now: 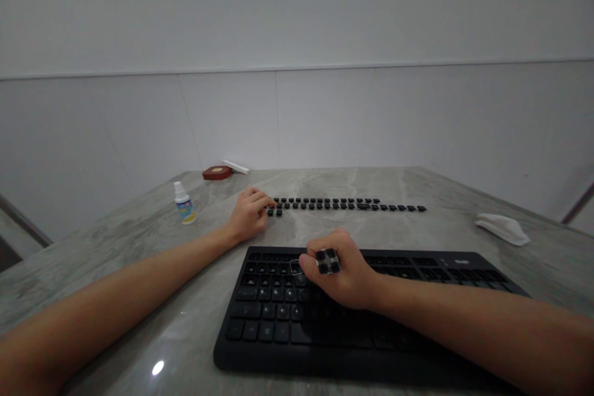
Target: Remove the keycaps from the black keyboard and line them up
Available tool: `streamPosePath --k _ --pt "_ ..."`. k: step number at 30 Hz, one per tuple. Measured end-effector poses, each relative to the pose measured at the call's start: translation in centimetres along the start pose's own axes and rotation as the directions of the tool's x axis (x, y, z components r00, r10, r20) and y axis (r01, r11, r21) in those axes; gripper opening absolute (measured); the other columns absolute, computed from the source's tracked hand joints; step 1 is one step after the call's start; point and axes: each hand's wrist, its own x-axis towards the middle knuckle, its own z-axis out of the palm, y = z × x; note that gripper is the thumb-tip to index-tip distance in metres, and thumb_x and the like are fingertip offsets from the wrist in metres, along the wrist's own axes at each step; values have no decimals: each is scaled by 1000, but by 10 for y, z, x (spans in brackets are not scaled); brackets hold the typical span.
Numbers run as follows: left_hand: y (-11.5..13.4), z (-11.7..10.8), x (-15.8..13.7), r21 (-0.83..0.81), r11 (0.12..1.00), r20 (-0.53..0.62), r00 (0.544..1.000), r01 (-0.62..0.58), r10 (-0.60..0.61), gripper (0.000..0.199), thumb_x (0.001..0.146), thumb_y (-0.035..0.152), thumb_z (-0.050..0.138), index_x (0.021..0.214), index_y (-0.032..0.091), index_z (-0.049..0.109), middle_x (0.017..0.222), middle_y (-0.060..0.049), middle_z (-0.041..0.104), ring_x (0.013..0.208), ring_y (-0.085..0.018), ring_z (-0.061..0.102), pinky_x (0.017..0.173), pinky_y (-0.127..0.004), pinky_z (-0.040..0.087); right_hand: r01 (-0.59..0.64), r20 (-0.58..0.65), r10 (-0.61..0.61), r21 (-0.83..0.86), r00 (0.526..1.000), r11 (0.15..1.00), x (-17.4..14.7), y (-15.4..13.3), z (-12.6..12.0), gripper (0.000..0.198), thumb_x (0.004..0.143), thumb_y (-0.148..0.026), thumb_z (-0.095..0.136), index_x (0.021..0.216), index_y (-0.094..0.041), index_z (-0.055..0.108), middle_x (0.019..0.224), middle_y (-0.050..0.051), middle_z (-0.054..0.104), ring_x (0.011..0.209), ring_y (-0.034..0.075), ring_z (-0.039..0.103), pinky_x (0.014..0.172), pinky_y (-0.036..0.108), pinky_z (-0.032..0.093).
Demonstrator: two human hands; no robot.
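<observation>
Small tool gripped over kbd; loose keycaps touched at L

A small tool [328, 261] w/ a black, four-part end is gripped in the closed R hand [330, 269], held above the upper-mid part of the black kbd [262, 328]. A thin wire loop [292, 268] is seen by the R thumb, over the kbd's upper L keys. Pale spots are shown in many key slots there.

Beyond the kbd, loose black keycaps [335, 205] are laid in two long rows, w/ a short third row in front at the L end. That end is touched by the bent fingers of the L hand [250, 213]; whether a cap is pinched can't be told.

Farther L, a white bottle [185, 205] w/ a blue/yellow label is stood upright on the grey table [153, 309]. A red-brown case [216, 172] is placed near the back edge, a white strip [237, 167] just beside it. A white cloth-like item [503, 229] is left at far R.
</observation>
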Motion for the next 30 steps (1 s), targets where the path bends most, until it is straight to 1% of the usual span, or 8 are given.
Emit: streamPosePath --k 4,6,9,10,12,20,25,30 --pt "10 -9 5 -73 997 -74 997 -20 15 31 75 1 44 85 16 70 81 -7 66 85 -22 55 82 -38 46 54 14 -54 -31 998 998 1 2 -3 36 74 -12 50 50 -22 24 48 -9 20 43 6 17 42 22 19" --pt "24 -19 9 -138 989 -74 996 -56 46 31 79 1 41 84 15 68 81 -7 65 79 -19 58 75 -33 49 239 87 -231 -102 969 966 0 6 -6 35 74 -12 50 51 -22 27 46 -10 24 40 6 21 44 24 23" --pt "56 -40 9 -306 934 -11 981 -186 191 30 84 2 40 90 15 66 83 -6 65 76 -15 60 70 -28 50 658 315 -583 -242 749 713 -3 12 -11 30 77 -22 54 51 -22 38 43 -9 35 38 8 28 49 29 24" --pt "67 -47 6 -359 902 4 966 -241 260 28 84 1 41 92 14 65 84 -6 64 77 -16 60 71 -28 49 744 386 -639 -276 666 609 -5 13 -12 31 77 -29 57 52 -21 42 42 -9 38 37 8 29 49 30 23" --pt "86 -56 -4 -415 862 36 942 -290 335 25 84 2 43 96 13 62 83 -7 62 75 -16 57 67 -28 48 816 465 -671 -323 578 479 -8 14 -11 35 75 -39 63 51 -21 45 42 -7 42 37 9 31 48 31 21" --pt "93 -51 -35 -455 891 162 984 9 72 16 90 9 43 87 15 57 76 -3 59 70 -14 55 65 -26 45 790 554 -571 -333 606 515 -10 8 -7 28 68 -37 62 52 -20 48 43 -6 48 38 10 32 49 31 18" --pt "91 -55 -25 -554 820 313 878 -141 363 20 97 14 42 107 15 59 86 -5 63 75 -14 58 69 -25 47 754 677 -396 -376 621 539 -10 3 -7 28 59 -41 71 57 -19 54 46 -4 55 40 11 38 51 31 20" --pt "94 -58 -19 -649 720 284 800 -245 528 17 98 16 46 104 15 62 91 -10 64 81 -16 62 73 -26 51 703 748 -227 -411 624 581 -7 -7 -6 24 62 -38 72 62 -18 60 51 -3 61 42 13 45 51 31 22"
